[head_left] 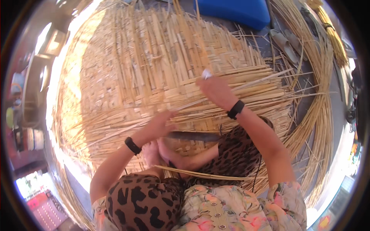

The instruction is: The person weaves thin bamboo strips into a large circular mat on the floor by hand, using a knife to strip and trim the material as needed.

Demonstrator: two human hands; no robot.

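Observation:
A broad mat [104,69] of woven pale reed strips spreads in front of me, loose strips standing up from its weave. My right hand [217,90], with a white wrap on one finger, is closed at the upright reed strips [200,46] above it and appears to pinch one. Nearer to me, my left hand [158,125] hovers low over the mat, thumb and fingers apart and slightly blurred. A pale strip [190,103] runs across the weave between both hands. Beside my left hand lies a long dark flat bar [196,136], its kind unclear.
A long bundle of loose reeds [322,88] curves along the right side. Light slippers [284,45] and a blue plastic object [235,11] lie beyond the mat. My bare feet [154,152] rest on the mat, and a few strips [216,176] cross my lap.

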